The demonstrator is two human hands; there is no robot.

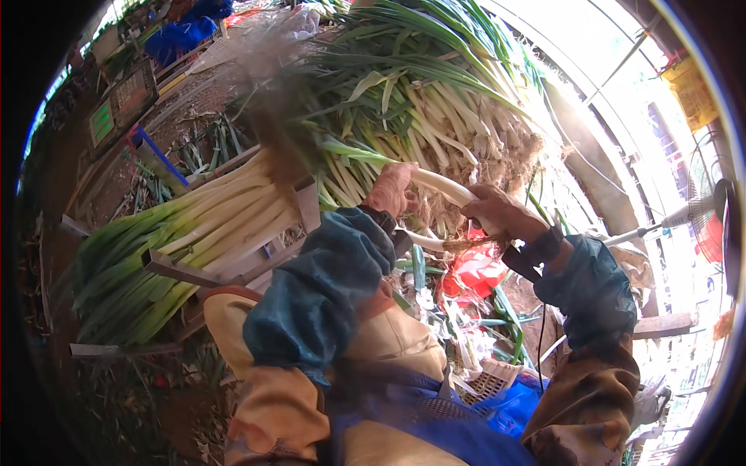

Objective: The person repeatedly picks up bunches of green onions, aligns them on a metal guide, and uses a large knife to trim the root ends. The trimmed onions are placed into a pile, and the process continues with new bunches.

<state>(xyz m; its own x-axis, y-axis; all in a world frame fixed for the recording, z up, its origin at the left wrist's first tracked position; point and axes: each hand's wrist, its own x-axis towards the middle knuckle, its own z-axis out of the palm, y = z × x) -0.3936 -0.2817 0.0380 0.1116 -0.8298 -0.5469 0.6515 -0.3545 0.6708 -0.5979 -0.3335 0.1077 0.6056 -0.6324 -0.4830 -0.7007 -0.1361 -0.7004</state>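
A single leek [440, 185] runs across my two hands, green leaves to the left, pale stalk to the right. My left hand [392, 188] is closed round it where white turns pale green. My right hand [496, 208] is closed on the lower stalk toward the root end. A big heap of untrimmed leeks [435, 109] with shaggy roots lies just beyond my hands. A second pale stalk [423, 239] with brown roots shows below them. To my left, long leeks [194, 229] lie lined up in a metal rack [186, 270].
At upper left stand a scale display [116, 109] and blue plastic [175, 39]. Below my hands are red plastic [474, 273], leek scraps [458, 334], a crate [489, 377] and blue plastic [513, 412]. At right are a fan [695, 202] and a yellow container [691, 93].
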